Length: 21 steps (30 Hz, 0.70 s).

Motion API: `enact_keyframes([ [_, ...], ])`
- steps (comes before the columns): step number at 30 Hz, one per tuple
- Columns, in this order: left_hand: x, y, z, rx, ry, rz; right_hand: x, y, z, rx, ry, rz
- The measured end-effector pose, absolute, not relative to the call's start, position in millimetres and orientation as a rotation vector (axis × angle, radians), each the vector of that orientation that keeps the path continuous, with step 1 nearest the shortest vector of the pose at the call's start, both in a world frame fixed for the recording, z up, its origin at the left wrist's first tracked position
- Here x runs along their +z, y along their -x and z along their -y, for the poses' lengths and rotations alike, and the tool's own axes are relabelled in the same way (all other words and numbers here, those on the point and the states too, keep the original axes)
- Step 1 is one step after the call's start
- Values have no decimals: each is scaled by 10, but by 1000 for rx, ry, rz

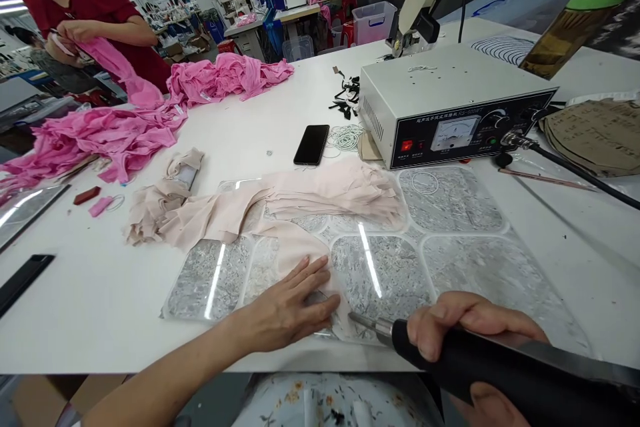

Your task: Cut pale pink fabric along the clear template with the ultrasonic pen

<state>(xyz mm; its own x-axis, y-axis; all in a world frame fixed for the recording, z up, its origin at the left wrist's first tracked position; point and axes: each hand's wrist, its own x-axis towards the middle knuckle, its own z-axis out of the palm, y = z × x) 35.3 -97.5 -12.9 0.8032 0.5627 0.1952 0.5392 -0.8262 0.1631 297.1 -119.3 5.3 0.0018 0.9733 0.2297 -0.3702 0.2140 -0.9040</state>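
Observation:
My left hand [295,307] lies with fingers stretched out on a strip of pale pink fabric [300,243], pressing it to a clear-topped, grey-marbled mat [380,273]. Wrapped round the black handle of an ultrasonic cutter [465,353] is my right hand [480,327]. The tool's metal tip meets or nearly touches the fabric's edge, just right of my left fingers. Behind my hands, a layered stack of pale pink fabric pieces [335,193] spreads across the mat. More of this cloth is bunched [160,203] at its left end.
A control box [455,107] with a dial and black cable stands at the right back. A black phone [312,145] lies left of it. Bright pink garments [220,83] pile up at the left, where a person in a red top handles one. A green-lidded bottle [580,27] stands far right.

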Motion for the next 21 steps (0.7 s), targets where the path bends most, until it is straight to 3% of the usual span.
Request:
enact_keyframes([
  [21,-213,-343,1009,485,-2825,-870,-138,-2763,962,1146,671,914],
])
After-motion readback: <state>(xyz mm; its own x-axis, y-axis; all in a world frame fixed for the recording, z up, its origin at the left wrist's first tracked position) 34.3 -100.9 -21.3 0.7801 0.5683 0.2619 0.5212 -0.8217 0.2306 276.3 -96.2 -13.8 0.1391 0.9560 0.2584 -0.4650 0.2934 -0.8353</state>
